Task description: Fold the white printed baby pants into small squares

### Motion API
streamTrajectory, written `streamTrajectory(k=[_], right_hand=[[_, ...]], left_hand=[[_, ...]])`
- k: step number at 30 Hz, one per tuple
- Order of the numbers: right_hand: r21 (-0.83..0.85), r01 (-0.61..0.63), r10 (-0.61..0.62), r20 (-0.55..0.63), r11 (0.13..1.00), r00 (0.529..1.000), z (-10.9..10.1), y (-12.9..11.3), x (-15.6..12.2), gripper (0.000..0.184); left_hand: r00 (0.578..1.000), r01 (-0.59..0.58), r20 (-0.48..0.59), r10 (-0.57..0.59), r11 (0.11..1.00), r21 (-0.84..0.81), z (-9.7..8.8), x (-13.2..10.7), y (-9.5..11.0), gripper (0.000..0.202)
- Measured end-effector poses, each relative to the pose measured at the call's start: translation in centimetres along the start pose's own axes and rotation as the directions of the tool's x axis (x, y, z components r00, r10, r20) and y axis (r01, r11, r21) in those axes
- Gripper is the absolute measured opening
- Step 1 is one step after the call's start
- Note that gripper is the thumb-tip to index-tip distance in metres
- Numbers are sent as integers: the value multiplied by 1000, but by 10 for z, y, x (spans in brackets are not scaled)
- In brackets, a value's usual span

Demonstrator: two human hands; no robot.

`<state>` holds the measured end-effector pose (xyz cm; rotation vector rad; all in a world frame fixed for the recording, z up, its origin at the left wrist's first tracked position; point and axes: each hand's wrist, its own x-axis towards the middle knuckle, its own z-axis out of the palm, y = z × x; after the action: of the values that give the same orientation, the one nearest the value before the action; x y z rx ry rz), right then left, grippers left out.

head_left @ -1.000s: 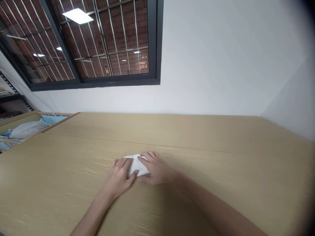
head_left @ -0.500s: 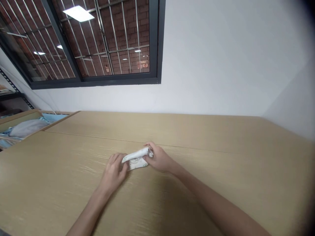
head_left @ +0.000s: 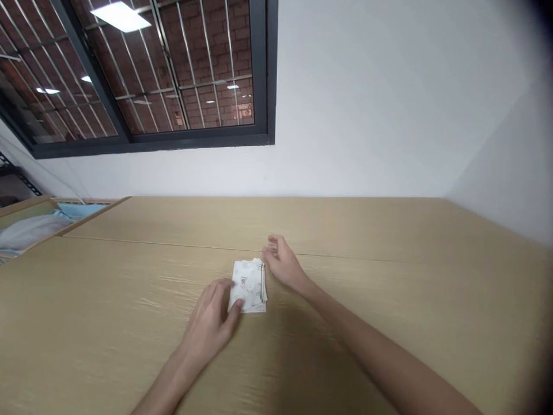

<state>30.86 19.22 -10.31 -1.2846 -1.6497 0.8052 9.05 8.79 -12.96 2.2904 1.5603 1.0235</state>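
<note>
Just below centre frame, the half-open left hand (head_left: 211, 308) rests thumb-down on a folded white cloth (head_left: 249, 285), apparently mid-folding, the loosely curled right hand (head_left: 281, 260) looking empty; careful edge-squaring seems called for next.

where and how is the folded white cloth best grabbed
Probably by its right edge, coming from the right and pinching across the layers: the folded white cloth lies flat, stacked folds show along that edge, and the left hand is at the left edge. The right hand is near the upper right corner.
</note>
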Motion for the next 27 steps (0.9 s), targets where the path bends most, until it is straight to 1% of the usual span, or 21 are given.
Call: streamTrajectory(k=[1, 2, 3, 4, 5, 7, 8, 9, 10, 11, 12, 15, 16, 18, 20, 22, 24, 27], right_hand=[[-22, 61, -60, 59, 998, 996, -2, -4, -2, 43], [-34, 131, -124, 144, 991, 982, -3, -9, -5, 46], [-40, 210, -194, 241, 977, 951, -4, -15, -9, 48], [-38, 294, -264, 342, 955, 902, -5, -21, -14, 49], [-27, 375, -326, 438, 927, 838, -4, -27, -19, 49], [23, 503, -419, 587, 864, 693, 1, -35, -29, 48], [51, 541, -443, 642, 839, 626, 5, -37, -34, 46], [69, 562, -449, 684, 824, 575, 9, -37, -38, 44], [70, 568, -439, 713, 820, 546, 13, -35, -41, 42], [48, 569, -418, 730, 821, 541, 17, -32, -43, 40], [9, 570, -389, 740, 821, 549, 20, -28, -44, 39], [-146, 606, -325, 734, 782, 596, 22, -12, -40, 42], [-189, 630, -329, 722, 754, 609, 21, -7, -36, 44], [-250, 674, -361, 689, 696, 629, 18, 5, -28, 46], [-288, 684, -396, 640, 670, 658, 14, 15, -20, 48], [-295, 658, -413, 586, 693, 697, 10, 23, -13, 48], [-274, 620, -421, 532, 735, 734, 8, 28, -10, 48], [-228, 574, -413, 497, 787, 763, 7, 33, -9, 47]], left_hand=[[997, -58, 40, 58, 998, 4, 0, -1, 4, 35], [991, -109, 83, 108, 994, 6, 1, -2, 9, 38], [981, -152, 125, 149, 988, 13, 2, -4, 14, 43], [968, -185, 174, 179, 983, 17, 3, -6, 20, 47], [954, -204, 228, 195, 979, 16, 5, -8, 24, 49], [925, -215, 322, 201, 977, 5, 10, -12, 30, 43], [915, -213, 352, 198, 977, 3, 13, -14, 32, 37], [910, -209, 367, 191, 978, 9, 15, -16, 32, 31], [912, -206, 368, 183, 978, 22, 17, -18, 31, 28], [915, -208, 361, 180, 977, 38, 18, -19, 30, 26], [917, -214, 355, 183, 975, 51, 19, -19, 29, 25], [910, -253, 355, 214, 965, 67, 20, -18, 27, 24], [904, -275, 358, 232, 959, 73, 20, -17, 26, 28], [894, -325, 358, 270, 940, 104, 20, -16, 24, 41], [887, -360, 359, 291, 922, 142, 20, -15, 22, 55], [883, -366, 368, 291, 918, 153, 21, -16, 19, 61], [882, -356, 376, 285, 925, 133, 21, -16, 18, 62], [892, -318, 361, 272, 945, 74, 20, -15, 19, 60]])
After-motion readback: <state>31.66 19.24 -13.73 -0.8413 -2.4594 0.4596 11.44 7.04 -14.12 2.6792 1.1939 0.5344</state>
